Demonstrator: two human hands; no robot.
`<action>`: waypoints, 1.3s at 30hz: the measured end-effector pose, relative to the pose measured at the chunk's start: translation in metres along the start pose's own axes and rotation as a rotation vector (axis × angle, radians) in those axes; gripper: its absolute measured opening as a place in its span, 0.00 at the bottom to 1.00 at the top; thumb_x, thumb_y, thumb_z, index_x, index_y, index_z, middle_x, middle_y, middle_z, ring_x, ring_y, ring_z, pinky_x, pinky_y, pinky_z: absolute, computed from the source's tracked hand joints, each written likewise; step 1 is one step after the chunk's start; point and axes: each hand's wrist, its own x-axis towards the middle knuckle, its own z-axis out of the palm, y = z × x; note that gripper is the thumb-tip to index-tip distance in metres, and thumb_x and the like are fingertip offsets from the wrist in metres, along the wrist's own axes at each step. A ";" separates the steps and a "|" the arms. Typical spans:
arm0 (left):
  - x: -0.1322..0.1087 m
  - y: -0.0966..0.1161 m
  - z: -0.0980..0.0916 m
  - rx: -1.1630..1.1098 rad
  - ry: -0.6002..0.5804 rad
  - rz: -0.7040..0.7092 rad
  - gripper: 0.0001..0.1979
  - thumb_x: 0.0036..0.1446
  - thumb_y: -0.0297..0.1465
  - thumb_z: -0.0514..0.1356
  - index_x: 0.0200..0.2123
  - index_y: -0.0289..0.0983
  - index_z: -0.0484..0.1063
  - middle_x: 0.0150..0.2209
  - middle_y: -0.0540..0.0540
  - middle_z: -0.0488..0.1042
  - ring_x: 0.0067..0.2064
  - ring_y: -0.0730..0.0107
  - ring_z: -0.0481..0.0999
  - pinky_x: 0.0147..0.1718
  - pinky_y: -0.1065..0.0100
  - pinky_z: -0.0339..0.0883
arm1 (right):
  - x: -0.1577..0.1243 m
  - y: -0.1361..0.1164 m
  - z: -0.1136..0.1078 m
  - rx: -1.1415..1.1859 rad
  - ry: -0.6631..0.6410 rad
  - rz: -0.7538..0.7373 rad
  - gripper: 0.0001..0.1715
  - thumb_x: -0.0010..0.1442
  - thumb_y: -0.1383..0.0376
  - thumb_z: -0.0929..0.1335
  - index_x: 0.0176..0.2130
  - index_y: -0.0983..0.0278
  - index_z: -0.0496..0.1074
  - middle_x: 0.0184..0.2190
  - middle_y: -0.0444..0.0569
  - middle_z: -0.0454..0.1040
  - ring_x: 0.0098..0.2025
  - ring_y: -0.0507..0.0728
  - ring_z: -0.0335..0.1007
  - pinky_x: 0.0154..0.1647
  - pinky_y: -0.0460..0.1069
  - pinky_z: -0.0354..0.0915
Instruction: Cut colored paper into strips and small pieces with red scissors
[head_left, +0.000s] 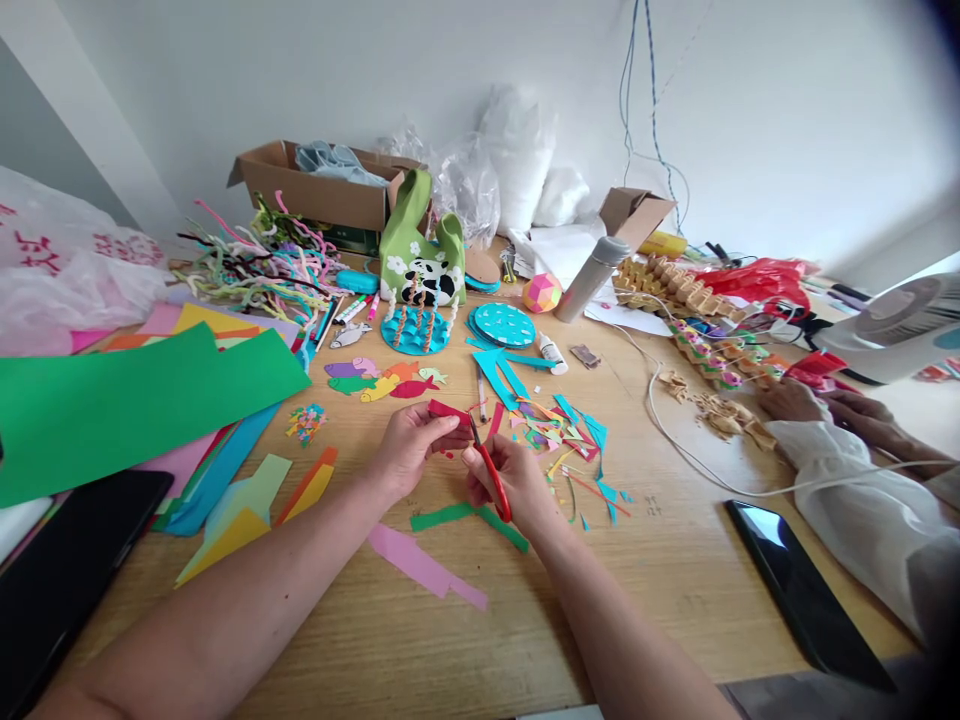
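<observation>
Between finger and thumb, my left hand [409,448] pinches a small strip of red paper [444,409]. My right hand [517,480] grips red-handled scissors [491,468], whose blades meet the strip's right end. Just beyond lie paper fish [384,383] in several colours and a pen [481,392]. Colourful paper scraps [559,435] spread to the right of the scissors. Nearer to me rest a green strip [450,515] and a pink strip [427,565]. A small heap of tiny confetti-like paper bits [306,424] sits left of my left hand.
Coloured sheets [150,400] and a black device [75,580] cover the left side. At the back stand a panda bag [422,260], a blue disc with twisted posts [416,335] and a bottle [592,280]. A phone [806,590], a white cable [660,420] and another person's hands [795,400] are at right.
</observation>
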 end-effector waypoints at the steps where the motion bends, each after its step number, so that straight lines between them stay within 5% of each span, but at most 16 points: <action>1: 0.000 0.000 0.001 0.001 -0.001 -0.003 0.09 0.44 0.32 0.69 0.28 0.31 0.77 0.29 0.42 0.80 0.31 0.65 0.80 0.37 0.64 0.72 | 0.000 0.000 0.000 0.005 -0.006 0.002 0.29 0.47 0.44 0.74 0.26 0.62 0.60 0.16 0.43 0.72 0.14 0.52 0.67 0.14 0.44 0.58; 39: -0.002 0.000 0.005 0.070 0.006 -0.014 0.07 0.41 0.30 0.68 0.22 0.32 0.76 0.23 0.46 0.76 0.27 0.71 0.73 0.31 0.69 0.65 | -0.003 -0.002 0.000 0.010 -0.060 0.023 0.29 0.50 0.44 0.72 0.27 0.62 0.59 0.17 0.41 0.72 0.14 0.50 0.66 0.13 0.43 0.56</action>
